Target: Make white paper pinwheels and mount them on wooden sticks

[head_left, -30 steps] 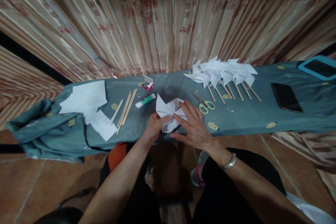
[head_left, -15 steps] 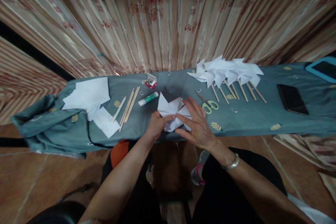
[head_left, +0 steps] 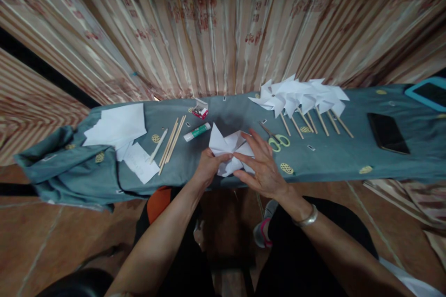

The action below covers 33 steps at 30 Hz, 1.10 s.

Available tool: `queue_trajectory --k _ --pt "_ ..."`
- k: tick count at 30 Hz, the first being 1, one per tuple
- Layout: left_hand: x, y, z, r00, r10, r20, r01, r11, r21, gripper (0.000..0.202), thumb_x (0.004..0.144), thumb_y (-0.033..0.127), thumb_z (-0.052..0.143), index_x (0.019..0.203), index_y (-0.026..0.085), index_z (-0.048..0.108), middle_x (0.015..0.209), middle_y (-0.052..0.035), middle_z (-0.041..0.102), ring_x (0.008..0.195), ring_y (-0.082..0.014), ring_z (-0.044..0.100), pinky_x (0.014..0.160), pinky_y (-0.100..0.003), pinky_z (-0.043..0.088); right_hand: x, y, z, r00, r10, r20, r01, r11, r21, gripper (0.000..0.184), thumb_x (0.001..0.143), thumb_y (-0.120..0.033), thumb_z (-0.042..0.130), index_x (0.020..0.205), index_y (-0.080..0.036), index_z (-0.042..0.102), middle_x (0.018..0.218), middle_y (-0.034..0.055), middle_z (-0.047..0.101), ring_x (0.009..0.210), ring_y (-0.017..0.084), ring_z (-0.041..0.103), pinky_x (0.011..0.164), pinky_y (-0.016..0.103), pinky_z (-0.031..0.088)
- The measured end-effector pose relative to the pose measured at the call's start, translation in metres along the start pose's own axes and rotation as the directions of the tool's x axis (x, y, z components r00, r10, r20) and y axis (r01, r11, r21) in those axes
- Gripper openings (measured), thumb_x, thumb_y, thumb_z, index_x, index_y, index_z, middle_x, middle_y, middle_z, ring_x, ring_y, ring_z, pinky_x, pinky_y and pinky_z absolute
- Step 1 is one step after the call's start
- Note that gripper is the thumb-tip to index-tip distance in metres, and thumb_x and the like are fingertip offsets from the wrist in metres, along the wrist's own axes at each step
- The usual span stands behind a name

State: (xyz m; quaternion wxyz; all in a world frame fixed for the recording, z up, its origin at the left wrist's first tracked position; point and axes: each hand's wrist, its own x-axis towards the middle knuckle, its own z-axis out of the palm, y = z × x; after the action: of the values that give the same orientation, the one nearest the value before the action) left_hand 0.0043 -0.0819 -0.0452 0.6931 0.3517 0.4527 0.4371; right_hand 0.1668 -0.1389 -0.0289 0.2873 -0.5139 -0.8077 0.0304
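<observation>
Barely a shift since a moment ago: on the teal cloth [head_left: 331, 158], your folded white paper [head_left: 226, 146] sits at the near edge, left hand [head_left: 207, 169] pinching its corner, right hand [head_left: 263, 167] spread flat on it. The glue stick [head_left: 197, 132] label is unreadable.

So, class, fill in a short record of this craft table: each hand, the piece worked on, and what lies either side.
Left hand: pinches the near edge of the folded white paper
Right hand: fingers spread, resting on that paper
Left of it: glue stick, wooden sticks, white sheets
Right of it: scissors, finished pinwheels, black phone
Surface: blue-grey cloth
</observation>
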Motion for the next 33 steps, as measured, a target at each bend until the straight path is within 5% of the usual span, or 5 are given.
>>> queue_trajectory --k 11,17,22,26,33 --pt "0.007 0.002 0.001 0.992 0.045 -0.116 -0.057 0.993 -0.102 0.031 0.044 0.020 0.084 0.072 0.013 0.074 0.069 -0.0032 0.074 0.058 -0.0149 0.063 0.063 -0.027 0.049 0.032 0.006 0.002 0.978 0.106 -0.178 -0.085 0.989 0.124 0.038 0.094 -0.041 0.047 0.118 -0.018 0.066 0.150 0.0131 0.042 0.144 0.030 0.029 0.113 0.050 0.030" --pt "0.017 0.010 -0.003 0.971 0.094 -0.218 -0.124 0.984 -0.127 0.030 0.040 0.019 0.084 0.067 0.012 0.072 0.064 -0.0026 0.072 0.054 -0.0146 0.061 0.059 -0.027 0.047 0.057 0.033 0.021 0.853 0.425 -0.302 -0.236 0.832 0.502 0.029 0.091 -0.037 0.052 0.103 -0.022 0.073 0.128 0.0090 0.064 0.121 0.025 0.058 0.105 0.043 0.043" --pt "0.027 0.034 -0.018 0.930 0.229 -0.287 -0.276 0.951 -0.137 0.035 0.041 0.019 0.085 0.072 0.013 0.072 0.070 -0.0029 0.074 0.061 -0.0173 0.066 0.066 -0.030 0.051 0.076 0.044 0.046 0.763 0.604 -0.231 -0.324 0.666 0.672 0.023 0.081 -0.035 0.060 0.091 -0.019 0.074 0.087 0.0055 0.075 0.081 0.021 0.067 0.080 0.036 0.053" --pt "0.029 0.052 -0.031 0.881 0.356 -0.312 -0.416 0.897 -0.152 0.036 0.046 0.020 0.085 0.079 0.014 0.072 0.079 -0.0041 0.075 0.076 -0.0197 0.070 0.079 -0.032 0.053 0.090 0.031 0.070 0.785 0.597 -0.165 -0.330 0.629 0.704 0.021 0.079 -0.032 0.058 0.084 -0.019 0.073 0.078 0.0038 0.074 0.071 0.018 0.065 0.067 0.030 0.051" --pt "0.028 0.066 -0.049 0.820 0.395 -0.414 -0.476 0.872 -0.111 0.033 0.049 0.019 0.084 0.079 0.013 0.072 0.079 -0.0051 0.074 0.076 -0.0186 0.070 0.077 -0.029 0.055 0.107 0.004 0.107 0.845 0.522 -0.116 -0.364 0.721 0.589 0.024 0.083 -0.021 0.051 0.092 -0.020 0.072 0.091 0.0053 0.075 0.081 0.020 0.068 0.077 0.032 0.051"
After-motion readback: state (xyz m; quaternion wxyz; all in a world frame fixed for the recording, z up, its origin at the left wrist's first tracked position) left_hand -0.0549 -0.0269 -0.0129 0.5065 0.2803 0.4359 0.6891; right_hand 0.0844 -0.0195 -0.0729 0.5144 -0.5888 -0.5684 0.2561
